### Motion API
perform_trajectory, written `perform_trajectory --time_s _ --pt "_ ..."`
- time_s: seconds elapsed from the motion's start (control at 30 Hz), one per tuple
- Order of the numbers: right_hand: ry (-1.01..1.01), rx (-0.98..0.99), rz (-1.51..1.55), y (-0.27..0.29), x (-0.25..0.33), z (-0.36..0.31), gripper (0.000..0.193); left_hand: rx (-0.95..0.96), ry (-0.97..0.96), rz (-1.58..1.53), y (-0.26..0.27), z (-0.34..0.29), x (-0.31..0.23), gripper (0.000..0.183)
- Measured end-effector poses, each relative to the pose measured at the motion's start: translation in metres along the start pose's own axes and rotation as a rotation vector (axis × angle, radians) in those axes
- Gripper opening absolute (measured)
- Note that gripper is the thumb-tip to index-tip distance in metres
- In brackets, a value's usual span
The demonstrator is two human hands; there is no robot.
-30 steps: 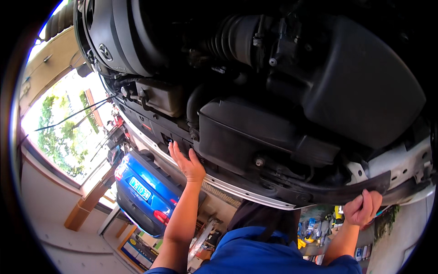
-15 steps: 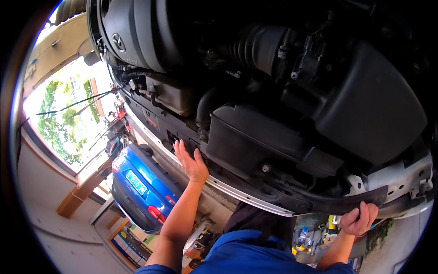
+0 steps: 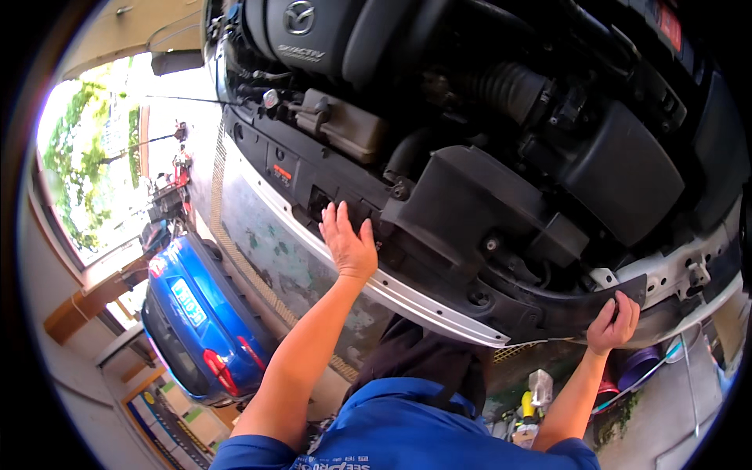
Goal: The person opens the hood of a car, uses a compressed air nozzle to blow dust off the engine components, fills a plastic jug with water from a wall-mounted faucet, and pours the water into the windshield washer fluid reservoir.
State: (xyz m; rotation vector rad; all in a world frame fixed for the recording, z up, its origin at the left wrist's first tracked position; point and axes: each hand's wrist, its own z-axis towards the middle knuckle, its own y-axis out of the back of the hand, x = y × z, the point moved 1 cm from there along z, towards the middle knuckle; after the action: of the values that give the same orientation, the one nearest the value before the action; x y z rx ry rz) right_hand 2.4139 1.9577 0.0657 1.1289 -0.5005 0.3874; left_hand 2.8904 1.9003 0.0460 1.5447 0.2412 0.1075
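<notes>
A long black plastic cover panel point(image 3: 564, 315) runs along the front edge of a car's engine bay. My left hand point(image 3: 349, 244) lies over it beside the dark latch opening point(image 3: 319, 200), fingers stretched out and slightly apart, holding nothing. At the panel's right end, the fingers of my right hand point(image 3: 613, 323) are curled round its edge. That end stands out over the white metal body frame point(image 3: 666, 270). Just behind the panel, between my hands, sits a black air intake box point(image 3: 470, 200). Whether my left palm presses on the panel is hard to see.
Farther back are the engine cover point(image 3: 313, 31), a coolant tank point(image 3: 352, 133) and a ribbed intake hose point(image 3: 505, 88). A blue car point(image 3: 200, 313) is parked to the left. Tools point(image 3: 529, 407) and buckets point(image 3: 636, 368) stand below on the right.
My view has shifted, so more of the engine bay and floor shows. Both hands keep about the same places on the panel, the left still flat, the right still gripping its end.
</notes>
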Motion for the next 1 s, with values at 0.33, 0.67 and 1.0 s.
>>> perform_trajectory --time_s 0.33,0.67,1.0 --pt "-0.257 -0.097 0.123 0.019 0.026 0.000 0.013 -0.080 0.051 -0.181 0.013 -0.003 0.006 0.059" --pt "-0.293 0.363 0.106 -0.024 0.219 -0.171 0.014 -0.075 -0.068 -0.625 0.044 -0.038 0.072 0.063" --pt "-0.263 0.741 0.145 -0.094 0.350 -0.222 0.026 0.521 0.510 -0.354 -0.021 -0.303 0.453 0.046"
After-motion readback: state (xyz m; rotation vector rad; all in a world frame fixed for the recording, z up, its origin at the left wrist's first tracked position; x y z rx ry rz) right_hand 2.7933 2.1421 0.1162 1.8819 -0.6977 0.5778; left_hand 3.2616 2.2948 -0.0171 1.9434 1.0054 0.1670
